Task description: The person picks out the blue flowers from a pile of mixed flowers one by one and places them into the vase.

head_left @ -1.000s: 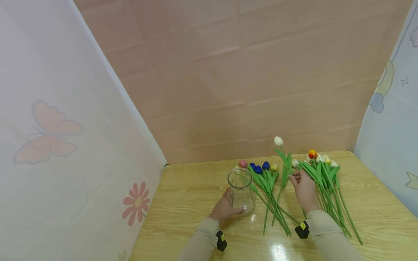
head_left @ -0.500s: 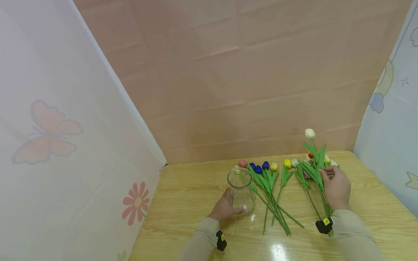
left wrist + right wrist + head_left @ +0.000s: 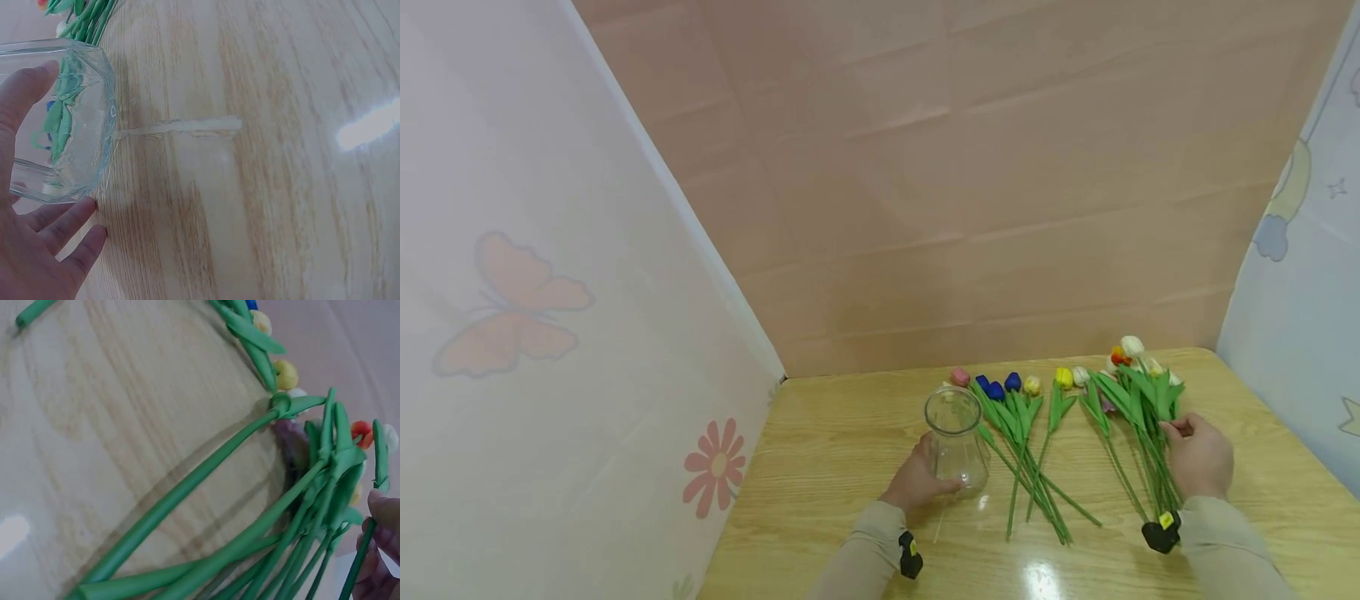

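My left hand (image 3: 917,479) grips the lower side of a clear glass vase (image 3: 957,446), which stands upright on the table. In the left wrist view the thumb lies along the glass (image 3: 94,119) and the other fingers are at its far side. My right hand (image 3: 1202,454) pinches the green stem (image 3: 359,562) of a white tulip (image 3: 1132,347) between thumb and fingers. That tulip lies over the right bunch of tulips (image 3: 1138,408), with its head among orange and white ones. Part of the bunch's lower stems is hidden by the right wrist.
A second group of tulips (image 3: 1022,433), with pink, blue and pale yellow heads, lies just right of the vase. A single yellow tulip (image 3: 1063,379) lies between the two groups. The wooden table (image 3: 820,433) meets a pinkish-brown backdrop (image 3: 880,250) at its far edge.
My right hand has moved right with the white tulip, then lowered it onto the right bunch. The yellow tulip now shows uncovered. The left hand and vase have stayed put.
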{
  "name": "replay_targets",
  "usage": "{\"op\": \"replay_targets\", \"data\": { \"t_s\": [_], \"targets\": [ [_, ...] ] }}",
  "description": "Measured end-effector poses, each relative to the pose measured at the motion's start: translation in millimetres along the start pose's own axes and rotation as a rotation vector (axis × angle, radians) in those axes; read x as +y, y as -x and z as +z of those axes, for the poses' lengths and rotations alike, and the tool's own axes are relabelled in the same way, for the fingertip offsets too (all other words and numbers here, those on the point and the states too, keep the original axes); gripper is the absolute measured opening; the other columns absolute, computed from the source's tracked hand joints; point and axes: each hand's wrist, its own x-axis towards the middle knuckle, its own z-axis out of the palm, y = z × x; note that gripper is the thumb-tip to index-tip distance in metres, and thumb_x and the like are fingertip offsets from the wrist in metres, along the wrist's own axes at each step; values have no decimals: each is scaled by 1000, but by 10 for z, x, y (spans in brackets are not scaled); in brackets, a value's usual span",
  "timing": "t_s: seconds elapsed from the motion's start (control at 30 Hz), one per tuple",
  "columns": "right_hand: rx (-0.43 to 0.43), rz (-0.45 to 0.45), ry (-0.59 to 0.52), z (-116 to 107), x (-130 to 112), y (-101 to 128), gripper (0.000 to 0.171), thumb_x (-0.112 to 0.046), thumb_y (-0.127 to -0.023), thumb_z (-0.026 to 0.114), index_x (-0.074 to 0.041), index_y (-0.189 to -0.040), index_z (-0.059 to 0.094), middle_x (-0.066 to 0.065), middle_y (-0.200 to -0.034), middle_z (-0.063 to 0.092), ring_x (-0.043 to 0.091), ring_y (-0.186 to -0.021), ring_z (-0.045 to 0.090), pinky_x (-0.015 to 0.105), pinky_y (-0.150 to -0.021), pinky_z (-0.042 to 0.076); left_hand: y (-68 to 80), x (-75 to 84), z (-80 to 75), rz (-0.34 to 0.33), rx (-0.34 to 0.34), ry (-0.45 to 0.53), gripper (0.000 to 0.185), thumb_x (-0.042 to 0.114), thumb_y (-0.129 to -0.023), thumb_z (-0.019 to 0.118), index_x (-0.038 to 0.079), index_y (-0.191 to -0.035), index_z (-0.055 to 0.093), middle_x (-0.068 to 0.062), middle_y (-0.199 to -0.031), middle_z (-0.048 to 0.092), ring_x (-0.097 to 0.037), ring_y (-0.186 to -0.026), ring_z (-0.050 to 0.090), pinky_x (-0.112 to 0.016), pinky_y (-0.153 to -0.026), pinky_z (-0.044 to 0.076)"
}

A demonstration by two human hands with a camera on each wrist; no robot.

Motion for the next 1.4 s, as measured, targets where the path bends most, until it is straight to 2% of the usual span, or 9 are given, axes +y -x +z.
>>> {"op": "replay_targets", "data": {
  "t_s": [0.13,0.37,0.67,0.93,1.17,1.27,1.4],
  "targets": [
    [-39,39,14,35,113,13,20,-16,-97,58,3,-93,61,22,-82,65,17,-55,52,30,-46,38,8,20,-9,3,1,-6,104,49,-74,80,12,-151,21,-20,-148,39,-36,-132,45,-50,-103,43],
    [-93,83,38,62,241,22,21,-15,-98,57,6,-98,59,24,-84,64,25,-59,57,31,-46,39,-1,-2,0,2,-1,-8,105,51,-73,79,13,-151,20,-20,-148,38,-35,-132,45,-50,-102,43],
    [-137,114,38,54,276,26,24,-16,-98,56,7,-102,58,25,-86,64,24,-58,58,32,-46,41,15,24,-10,-12,-9,-17,108,51,-74,79,9,-152,18,-21,-149,36,-37,-132,44,-50,-103,43],
    [-154,115,33,76,317,32,37,-27,-100,53,9,-109,54,27,-87,63,23,-57,56,33,-45,41,19,31,-21,9,-7,-17,104,49,-74,80,11,-150,21,-21,-147,38,-36,-132,45,-49,-102,43],
    [-165,116,12,32,156,-28,55,-37,-101,47,14,-120,47,32,-96,58,36,-73,57,34,-49,42,37,64,-45,25,-1,-5,101,44,-75,81,10,-150,22,-22,-148,37,-36,-134,43,-50,-105,41],
    [-155,112,16,39,37,-63,54,-37,-102,45,13,-121,47,30,-99,56,38,-79,55,34,-52,42,36,70,-45,21,0,-5,102,44,-75,81,10,-150,22,-22,-148,37,-36,-133,43,-50,-105,41],
    [-156,66,13,77,-175,-95,48,-34,-102,45,10,-119,50,25,-97,56,32,-74,56,33,-52,41,29,57,-29,6,3,-16,104,46,-74,82,11,-150,21,-20,-148,38,-35,-132,45,-49,-104,42]
  ]
}}
